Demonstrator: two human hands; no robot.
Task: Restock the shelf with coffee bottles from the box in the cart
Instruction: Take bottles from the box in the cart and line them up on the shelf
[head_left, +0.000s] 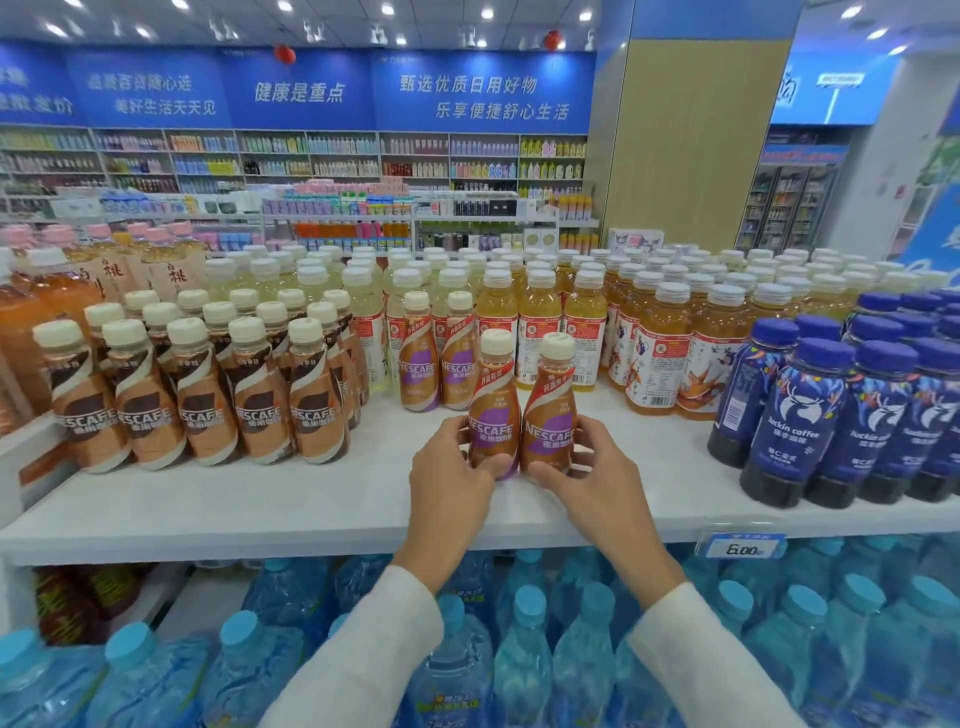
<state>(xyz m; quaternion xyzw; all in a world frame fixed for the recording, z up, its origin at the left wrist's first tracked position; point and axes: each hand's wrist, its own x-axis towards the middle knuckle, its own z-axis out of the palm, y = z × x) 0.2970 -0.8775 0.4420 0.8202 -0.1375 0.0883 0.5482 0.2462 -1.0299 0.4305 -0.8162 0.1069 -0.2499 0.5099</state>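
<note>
Two coffee bottles, one on the left (493, 400) and one on the right (550, 410), stand upright and touching on the white shelf (311, 499), near its front middle. Both have cream caps, brown liquid and purple-and-orange Nescafé labels. The left hand (449, 478) curls round the left one's base and the right hand (592, 478) round the right one's. Two matching bottles (421, 364) stand farther back, brown-labelled bottles (208, 415) are to the left, and dark blue bottles (810, 415) are to the right.

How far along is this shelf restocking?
Done: two purple-label coffee bottles stand back on the shelf. In hand: left hand grips a third bottle, right hand a fourth bottle, in front of those. Left: bare shelf around them to fill; box not in view.
</note>
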